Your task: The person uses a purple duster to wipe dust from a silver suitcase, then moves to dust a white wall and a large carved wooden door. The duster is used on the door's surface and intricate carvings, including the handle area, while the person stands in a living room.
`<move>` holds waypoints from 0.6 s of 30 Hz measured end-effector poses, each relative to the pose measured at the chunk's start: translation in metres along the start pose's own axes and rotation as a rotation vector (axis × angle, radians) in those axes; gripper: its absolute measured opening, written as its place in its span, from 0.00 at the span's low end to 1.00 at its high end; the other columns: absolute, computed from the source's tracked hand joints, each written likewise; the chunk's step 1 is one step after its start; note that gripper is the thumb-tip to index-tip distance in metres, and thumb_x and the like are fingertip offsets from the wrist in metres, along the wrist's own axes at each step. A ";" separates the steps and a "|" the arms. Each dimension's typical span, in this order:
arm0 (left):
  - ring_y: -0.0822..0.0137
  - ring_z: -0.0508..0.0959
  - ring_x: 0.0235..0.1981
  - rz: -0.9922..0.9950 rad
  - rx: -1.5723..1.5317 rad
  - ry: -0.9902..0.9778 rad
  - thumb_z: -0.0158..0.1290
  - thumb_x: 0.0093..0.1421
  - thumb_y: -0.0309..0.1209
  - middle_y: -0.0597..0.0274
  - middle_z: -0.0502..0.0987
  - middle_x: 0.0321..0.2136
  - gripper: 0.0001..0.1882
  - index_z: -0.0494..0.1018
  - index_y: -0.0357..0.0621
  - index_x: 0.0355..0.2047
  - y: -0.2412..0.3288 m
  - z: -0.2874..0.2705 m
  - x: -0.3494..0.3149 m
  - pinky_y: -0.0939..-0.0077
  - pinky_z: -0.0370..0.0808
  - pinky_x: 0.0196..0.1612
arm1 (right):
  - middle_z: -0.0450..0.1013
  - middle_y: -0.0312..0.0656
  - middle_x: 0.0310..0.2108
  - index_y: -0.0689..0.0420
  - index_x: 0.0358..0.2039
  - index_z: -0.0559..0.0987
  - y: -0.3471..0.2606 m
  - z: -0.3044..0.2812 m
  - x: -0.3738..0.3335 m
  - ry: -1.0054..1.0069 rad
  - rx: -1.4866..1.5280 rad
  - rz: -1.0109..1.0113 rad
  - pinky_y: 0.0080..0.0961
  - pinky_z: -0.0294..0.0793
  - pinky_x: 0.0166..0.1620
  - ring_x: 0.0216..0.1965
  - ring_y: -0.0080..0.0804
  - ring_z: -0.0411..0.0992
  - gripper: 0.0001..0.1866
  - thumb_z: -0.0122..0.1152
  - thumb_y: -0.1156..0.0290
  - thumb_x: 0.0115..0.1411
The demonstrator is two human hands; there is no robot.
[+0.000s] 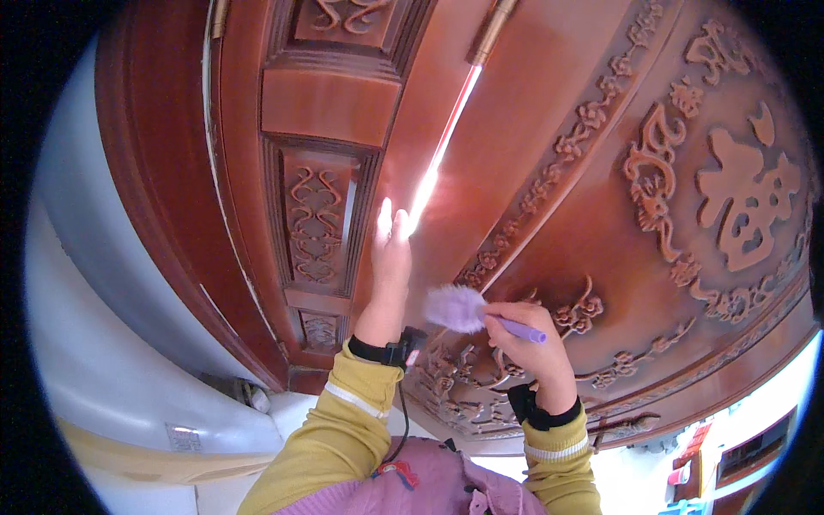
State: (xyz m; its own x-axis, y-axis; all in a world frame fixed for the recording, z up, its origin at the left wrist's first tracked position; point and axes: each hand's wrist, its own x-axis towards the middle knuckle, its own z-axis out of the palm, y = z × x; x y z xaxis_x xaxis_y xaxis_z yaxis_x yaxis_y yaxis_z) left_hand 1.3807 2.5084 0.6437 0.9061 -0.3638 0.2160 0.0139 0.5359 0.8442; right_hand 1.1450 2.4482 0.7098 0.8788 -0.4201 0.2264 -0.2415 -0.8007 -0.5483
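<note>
A tall reddish-brown carved door [549, 146] fills most of the view. My left hand [390, 257] is raised with fingers together, resting on the door's edge beside the bright gap [438, 163] between the two leaves. My right hand [528, 339] grips the purple handle of a small duster; its fluffy lilac head [455, 307] presses against the raised floral carving low on the door. Both arms wear yellow sleeves with black wrist bands.
The narrower carved door leaf [318, 215] stands at the left, with a brass hinge [491, 33] above the gap. A white wall [94, 283] lies to the left. At the lower right are red items and a doorway [730, 455].
</note>
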 end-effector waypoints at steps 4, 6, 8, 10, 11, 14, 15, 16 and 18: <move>0.55 0.60 0.71 0.099 0.234 -0.087 0.46 0.73 0.43 0.45 0.62 0.69 0.32 0.60 0.33 0.69 -0.009 0.002 -0.005 0.66 0.55 0.71 | 0.82 0.47 0.31 0.62 0.41 0.84 -0.004 -0.027 -0.026 0.158 0.182 0.004 0.33 0.78 0.38 0.32 0.40 0.81 0.11 0.66 0.72 0.59; 0.61 0.59 0.72 0.116 0.198 -0.169 0.48 0.73 0.41 0.51 0.61 0.70 0.32 0.59 0.36 0.70 -0.007 0.016 -0.020 0.68 0.53 0.72 | 0.83 0.45 0.37 0.62 0.42 0.85 -0.007 -0.052 -0.036 0.479 0.027 -0.165 0.31 0.79 0.42 0.34 0.36 0.81 0.11 0.66 0.71 0.60; 0.59 0.52 0.75 0.172 0.377 -0.227 0.48 0.73 0.42 0.48 0.53 0.73 0.32 0.58 0.41 0.71 -0.003 0.031 -0.037 0.67 0.50 0.73 | 0.81 0.47 0.39 0.64 0.52 0.80 -0.008 -0.063 -0.047 0.797 0.206 -0.248 0.27 0.80 0.43 0.36 0.32 0.80 0.17 0.61 0.71 0.65; 0.58 0.49 0.76 0.166 0.454 -0.300 0.46 0.74 0.43 0.47 0.50 0.74 0.32 0.57 0.42 0.72 -0.001 0.043 -0.050 0.66 0.48 0.74 | 0.79 0.50 0.42 0.65 0.56 0.77 -0.004 -0.071 -0.051 1.024 0.172 -0.342 0.25 0.80 0.42 0.36 0.31 0.80 0.18 0.58 0.71 0.67; 0.56 0.47 0.76 0.147 0.361 -0.334 0.44 0.74 0.44 0.46 0.48 0.75 0.33 0.54 0.43 0.73 -0.001 0.047 -0.057 0.65 0.45 0.75 | 0.78 0.51 0.45 0.66 0.57 0.77 -0.001 -0.069 -0.054 0.967 0.210 -0.356 0.25 0.80 0.41 0.35 0.32 0.80 0.19 0.58 0.72 0.67; 0.57 0.45 0.76 0.076 0.328 -0.298 0.44 0.75 0.44 0.46 0.48 0.75 0.33 0.51 0.45 0.74 0.000 0.053 -0.065 0.64 0.44 0.75 | 0.81 0.45 0.32 0.65 0.49 0.82 0.008 -0.066 -0.064 0.576 0.022 -0.317 0.27 0.78 0.38 0.32 0.33 0.79 0.16 0.64 0.71 0.62; 0.56 0.45 0.76 0.085 0.380 -0.303 0.43 0.75 0.44 0.47 0.47 0.75 0.34 0.50 0.44 0.74 0.000 0.051 -0.065 0.64 0.43 0.75 | 0.81 0.43 0.27 0.64 0.45 0.84 0.011 -0.067 -0.069 0.421 0.001 -0.256 0.29 0.77 0.38 0.31 0.35 0.79 0.15 0.66 0.70 0.60; 0.51 0.46 0.76 0.159 0.374 -0.288 0.42 0.75 0.45 0.42 0.47 0.74 0.34 0.50 0.42 0.74 0.001 0.052 -0.067 0.61 0.45 0.75 | 0.81 0.44 0.29 0.63 0.45 0.84 0.013 -0.068 -0.073 0.270 0.003 -0.178 0.30 0.76 0.39 0.31 0.36 0.79 0.15 0.66 0.69 0.60; 0.41 0.48 0.74 0.191 0.401 -0.270 0.40 0.74 0.45 0.33 0.47 0.72 0.34 0.50 0.38 0.73 0.003 0.056 -0.075 0.55 0.48 0.74 | 0.81 0.44 0.29 0.63 0.44 0.84 0.016 -0.071 -0.084 0.216 0.045 -0.027 0.30 0.76 0.40 0.31 0.36 0.79 0.14 0.66 0.69 0.60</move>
State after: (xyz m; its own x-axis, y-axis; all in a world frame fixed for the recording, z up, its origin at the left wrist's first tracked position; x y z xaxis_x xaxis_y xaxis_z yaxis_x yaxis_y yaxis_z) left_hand 1.2897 2.4949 0.6577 0.7346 -0.5002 0.4585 -0.3516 0.2972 0.8877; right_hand 1.0382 2.4408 0.7391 0.7747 -0.4849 0.4059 -0.1965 -0.7947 -0.5743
